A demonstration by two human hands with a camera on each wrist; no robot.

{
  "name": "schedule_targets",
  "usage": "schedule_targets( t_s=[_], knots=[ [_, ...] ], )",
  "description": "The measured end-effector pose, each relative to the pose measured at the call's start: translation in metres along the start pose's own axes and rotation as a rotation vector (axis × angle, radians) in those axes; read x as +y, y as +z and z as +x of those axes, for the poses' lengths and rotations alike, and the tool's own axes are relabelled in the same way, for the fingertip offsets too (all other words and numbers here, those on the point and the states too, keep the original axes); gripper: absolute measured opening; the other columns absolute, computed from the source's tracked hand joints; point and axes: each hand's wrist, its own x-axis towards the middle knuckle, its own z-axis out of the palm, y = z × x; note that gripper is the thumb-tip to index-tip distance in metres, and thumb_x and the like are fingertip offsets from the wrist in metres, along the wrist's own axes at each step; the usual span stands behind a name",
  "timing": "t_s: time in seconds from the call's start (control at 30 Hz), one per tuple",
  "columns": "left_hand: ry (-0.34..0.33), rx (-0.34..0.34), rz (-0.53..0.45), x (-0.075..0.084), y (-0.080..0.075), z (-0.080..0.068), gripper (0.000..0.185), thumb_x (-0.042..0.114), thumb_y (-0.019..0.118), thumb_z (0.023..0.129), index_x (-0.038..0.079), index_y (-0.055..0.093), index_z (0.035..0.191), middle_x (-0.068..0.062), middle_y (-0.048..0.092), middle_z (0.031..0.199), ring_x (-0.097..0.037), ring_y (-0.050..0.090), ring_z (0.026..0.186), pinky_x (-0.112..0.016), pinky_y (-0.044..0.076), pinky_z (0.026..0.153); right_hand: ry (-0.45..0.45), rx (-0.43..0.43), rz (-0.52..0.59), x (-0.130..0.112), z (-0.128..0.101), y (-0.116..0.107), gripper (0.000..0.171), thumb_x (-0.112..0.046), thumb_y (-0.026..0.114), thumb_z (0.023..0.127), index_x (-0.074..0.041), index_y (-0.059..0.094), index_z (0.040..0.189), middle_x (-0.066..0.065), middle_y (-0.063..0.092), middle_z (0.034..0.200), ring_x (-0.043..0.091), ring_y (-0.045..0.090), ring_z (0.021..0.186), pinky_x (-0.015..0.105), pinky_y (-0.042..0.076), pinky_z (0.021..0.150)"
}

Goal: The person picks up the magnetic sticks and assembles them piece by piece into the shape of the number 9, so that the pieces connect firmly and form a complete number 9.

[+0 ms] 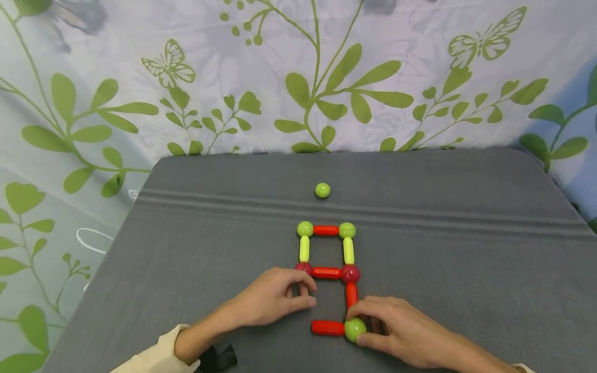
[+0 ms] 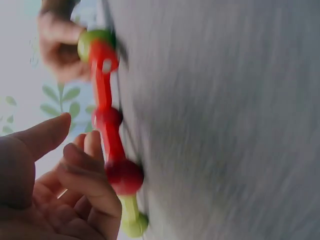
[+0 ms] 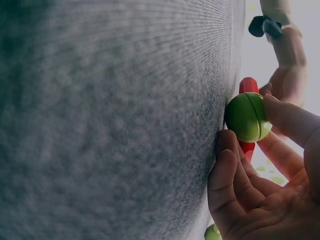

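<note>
Thumb and fingers of my right hand [image 1: 403, 329] pinch a green ball [image 1: 355, 330] at the lower right corner of a flat figure of rods and balls. A red rod [image 1: 328, 328] sticks out left from that ball, its left end free. Another red rod [image 1: 352, 296] runs up to a dark red ball [image 1: 351, 273]. My left hand [image 1: 275, 296] hovers beside the left dark red ball [image 1: 303, 268], partly covering it. Its fingers are loosely bent, with a gap to the thumb and nothing between them. Whether they touch that ball cannot be told.
Above, yellow-green rods [image 1: 349, 251], red rods [image 1: 326, 230] and balls form a square. One loose green ball [image 1: 323, 190] lies farther back on the grey cloth-covered table [image 1: 210, 248]. A leaf-patterned curtain [image 1: 224, 77] hangs behind the table.
</note>
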Motion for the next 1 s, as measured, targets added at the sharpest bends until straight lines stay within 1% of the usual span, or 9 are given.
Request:
schedule_targets(
  t_s=[0.13,0.27,0.4,0.5,0.63,0.73,0.8,0.87,1.0],
  knots=[
    [-0.021,0.086,-0.018,-0.005,-0.015,0.006,0.016,0.03,0.063,0.087,0.018,0.064,0.098,0.012,0.059,0.078,-0.008,0.045,0.048,-0.024,0.039,0.047,-0.006,0.008,-0.018,0.0,-0.001,0.001,0.022,-0.033,0.061,0.087,-0.029,0.058,0.108,-0.016,0.055,0.088,0.001,0.051,0.069,0.02,0.043,0.056],
    [-0.018,0.15,-0.014,-0.01,-0.029,0.014,0.017,0.031,0.062,0.088,0.019,0.064,0.1,0.011,0.059,0.081,-0.011,0.045,0.049,-0.026,0.04,0.048,-0.015,0.015,-0.039,0.0,0.0,0.001,0.022,-0.034,0.062,0.087,-0.029,0.057,0.108,-0.016,0.054,0.088,0.001,0.05,0.07,0.02,0.043,0.057],
    [-0.002,0.221,-0.016,-0.018,-0.047,0.029,0.02,0.027,0.061,0.089,0.015,0.063,0.104,0.007,0.06,0.085,-0.013,0.047,0.054,-0.028,0.041,0.05,-0.021,0.02,-0.049,0.0,0.0,0.001,0.022,-0.033,0.062,0.087,-0.03,0.057,0.108,-0.016,0.054,0.087,0.001,0.05,0.071,0.02,0.043,0.057],
    [-0.015,0.275,-0.031,-0.027,-0.06,0.04,0.022,0.025,0.06,0.09,0.011,0.063,0.107,0.004,0.06,0.089,-0.016,0.05,0.058,-0.029,0.042,0.052,-0.023,0.026,-0.066,0.0,0.0,0.001,0.022,-0.033,0.062,0.087,-0.03,0.057,0.108,-0.017,0.054,0.087,0.001,0.05,0.07,0.019,0.043,0.057],
    [-0.037,0.322,-0.075,-0.036,-0.073,0.055,0.023,0.02,0.059,0.091,0.006,0.06,0.109,-0.005,0.06,0.094,-0.028,0.054,0.066,-0.033,0.043,0.056,-0.003,0.014,-0.051,0.0,0.002,0.002,0.019,-0.035,0.061,0.088,-0.031,0.057,0.106,-0.016,0.053,0.085,0.001,0.05,0.069,0.02,0.042,0.057],
    [-0.06,0.361,-0.147,-0.035,-0.079,0.067,0.024,0.016,0.059,0.091,0.003,0.058,0.11,-0.01,0.059,0.1,-0.038,0.054,0.072,-0.039,0.044,0.06,0.003,0.013,-0.047,0.0,0.002,0.002,0.018,-0.035,0.061,0.088,-0.031,0.057,0.105,-0.016,0.053,0.083,0.001,0.05,0.068,0.02,0.042,0.056],
    [-0.076,0.396,-0.185,-0.033,-0.081,0.076,0.023,0.016,0.059,0.09,0.004,0.058,0.11,-0.009,0.058,0.102,-0.041,0.054,0.073,-0.041,0.045,0.061,-0.002,0.019,-0.06,0.0,0.002,0.002,0.018,-0.035,0.061,0.087,-0.031,0.057,0.105,-0.016,0.052,0.081,0.0,0.05,0.067,0.02,0.042,0.056],
    [-0.082,0.427,-0.21,-0.029,-0.082,0.085,0.023,0.016,0.059,0.09,0.006,0.057,0.111,-0.008,0.056,0.105,-0.043,0.053,0.073,-0.038,0.044,0.061,0.002,0.02,-0.065,0.0,0.002,0.002,0.018,-0.036,0.061,0.088,-0.031,0.057,0.104,-0.016,0.052,0.081,0.0,0.049,0.067,0.019,0.041,0.055],
    [-0.08,0.461,-0.189,-0.023,-0.08,0.104,0.025,0.018,0.061,0.089,0.01,0.056,0.113,-0.011,0.053,0.111,-0.038,0.054,0.076,-0.034,0.043,0.061,0.02,0.013,-0.058,0.001,0.003,0.002,0.018,-0.037,0.06,0.088,-0.031,0.057,0.104,-0.016,0.052,0.081,0.001,0.049,0.066,0.02,0.041,0.055]
  ],
)
